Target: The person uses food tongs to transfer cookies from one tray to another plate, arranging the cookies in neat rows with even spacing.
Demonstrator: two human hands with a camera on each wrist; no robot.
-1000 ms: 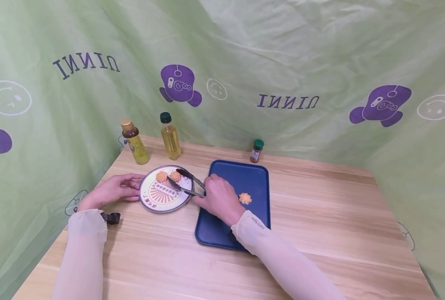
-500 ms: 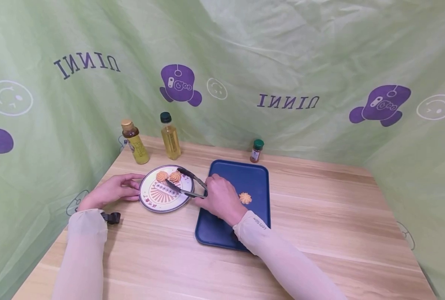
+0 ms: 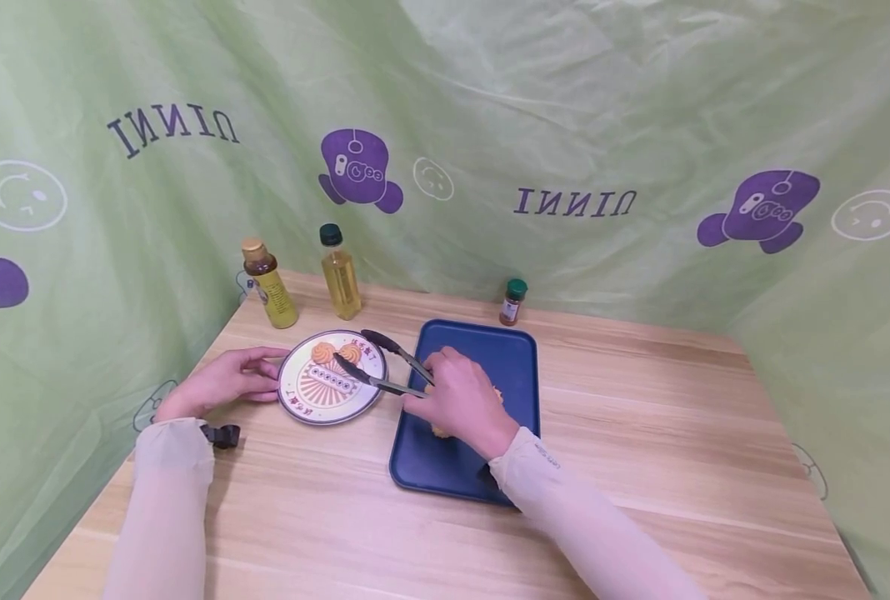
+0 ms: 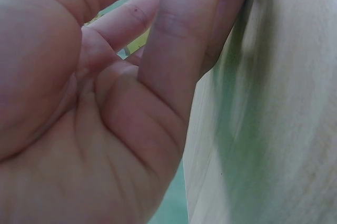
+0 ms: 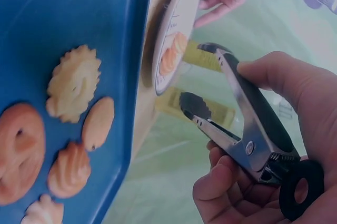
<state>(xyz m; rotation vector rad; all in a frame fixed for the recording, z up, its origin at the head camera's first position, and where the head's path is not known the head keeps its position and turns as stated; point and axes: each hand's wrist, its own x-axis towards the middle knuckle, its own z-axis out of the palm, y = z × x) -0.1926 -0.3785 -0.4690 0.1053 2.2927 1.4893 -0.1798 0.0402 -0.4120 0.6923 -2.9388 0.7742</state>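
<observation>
My right hand (image 3: pixel 466 400) grips silver and black tongs (image 3: pixel 392 387) above the tray. Their tips are spread apart with nothing between them, reaching over the plate's right side. Two swirl cookies (image 3: pixel 323 353) lie side by side near the back of the white patterned plate (image 3: pixel 332 407). At the plate's left rim, the fingers of my left hand (image 3: pixel 223 382) touch its edge, relaxed and slightly bent. On the blue tray (image 3: pixel 482 342), mostly hidden under my right hand in the head view, the right wrist view shows several cookies, including a scalloped one (image 5: pixel 73 84) and a swirl one (image 5: pixel 70 170).
Behind the plate stand a bottle with a gold cap (image 3: pixel 272 292) and a clear bottle of yellow oil (image 3: pixel 342 279). A small green-capped spice jar (image 3: pixel 513 302) is behind the tray. A green printed curtain (image 3: pixel 580 108) surrounds the wooden table (image 3: pixel 640 433).
My right hand has drawn the tongs back to the right, and their tips have spread wider, off the cookies. The left hand and plate have stayed in place.
</observation>
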